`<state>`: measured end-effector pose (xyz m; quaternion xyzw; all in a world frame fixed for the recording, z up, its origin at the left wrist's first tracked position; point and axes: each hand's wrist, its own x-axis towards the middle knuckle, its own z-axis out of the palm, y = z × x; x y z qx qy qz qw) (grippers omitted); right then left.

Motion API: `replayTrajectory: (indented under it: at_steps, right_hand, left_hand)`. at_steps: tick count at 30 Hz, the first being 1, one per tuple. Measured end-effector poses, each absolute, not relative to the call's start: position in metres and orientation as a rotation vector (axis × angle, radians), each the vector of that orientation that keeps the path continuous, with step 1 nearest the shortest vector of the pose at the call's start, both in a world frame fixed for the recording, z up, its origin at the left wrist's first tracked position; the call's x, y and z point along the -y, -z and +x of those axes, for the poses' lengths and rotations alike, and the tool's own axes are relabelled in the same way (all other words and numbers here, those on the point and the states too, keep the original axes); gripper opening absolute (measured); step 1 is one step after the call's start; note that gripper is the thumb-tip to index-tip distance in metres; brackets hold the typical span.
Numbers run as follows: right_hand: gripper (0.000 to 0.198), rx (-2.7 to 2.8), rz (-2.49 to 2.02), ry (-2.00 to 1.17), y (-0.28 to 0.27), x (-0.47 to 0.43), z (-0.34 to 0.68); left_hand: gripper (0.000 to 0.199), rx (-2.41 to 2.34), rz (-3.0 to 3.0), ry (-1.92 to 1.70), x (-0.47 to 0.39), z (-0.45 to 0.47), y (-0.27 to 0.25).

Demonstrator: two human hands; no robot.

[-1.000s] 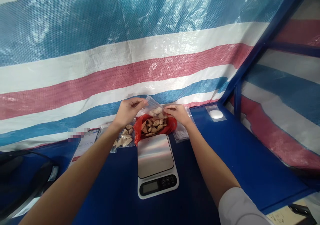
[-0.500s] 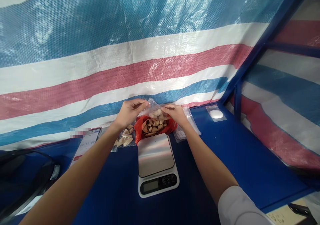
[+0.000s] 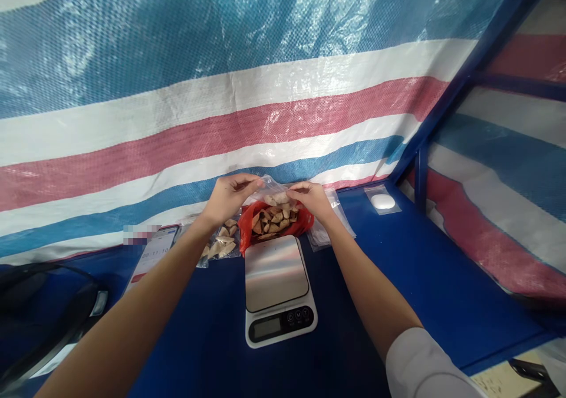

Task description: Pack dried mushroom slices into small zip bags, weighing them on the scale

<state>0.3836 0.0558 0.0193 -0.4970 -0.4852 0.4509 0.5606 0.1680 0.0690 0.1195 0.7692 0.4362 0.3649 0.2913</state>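
Between my two hands hangs a clear plastic bag [image 3: 273, 187] with several pale dried pieces inside. My left hand [image 3: 230, 197] pinches its left upper edge between thumb and fingertips. On the other side, my right hand [image 3: 309, 199] grips its right edge the same way. Just below sits an open red plastic bag [image 3: 247, 224] full of brownish dried slices [image 3: 274, 220]. In front of it, nearer to me, lies a white kitchen scale [image 3: 277, 286] with a bare metal plate and a dark display.
Filled clear bags [image 3: 221, 246] lie left of the red bag, beside a phone [image 3: 152, 253] showing a timer. Flat clear bags [image 3: 329, 227] lie to the right. Farther right is a white oval object [image 3: 382, 201] on clear plastic. Striped sheeting [image 3: 221, 127] walls the blue table's [image 3: 380, 280] back.
The clear bag has sunk slightly between my hands, and its contents look lower and flatter. Both hands keep their hold almost in place.
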Motion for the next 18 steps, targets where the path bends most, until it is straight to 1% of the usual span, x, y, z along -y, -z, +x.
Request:
replayTrajectory:
  at_steps: [4,6,9,15,18]
  right_hand:
    - [0.031,1.183,-1.207,-1.004,-0.0174,-0.0562,0.3813]
    - [0.031,1.214,-1.216,-0.990,-0.0151,-0.0567,0.3803]
    - [0.027,1.238,-1.238,-0.989,-0.0127,-0.0575,0.3799]
    - [0.015,1.249,-1.271,-0.964,-0.0129,-0.0573,0.3768]
    - [0.012,1.253,-1.266,-0.966,-0.0123,-0.0572,0.3744]
  left_hand:
    - [0.047,-1.144,2.040,-0.963,-0.0694,0.1700,-0.1161]
    - [0.048,-1.147,2.031,-0.953,-0.0695,0.1698,-0.1147]
    - [0.050,-1.175,2.032,-0.953,-0.0697,0.1684,-0.1139]
    - [0.044,-1.167,2.078,-0.979,-0.0686,0.1670,-0.1160]
    - [0.045,-1.187,2.080,-0.983,-0.0677,0.1668,-0.1186]
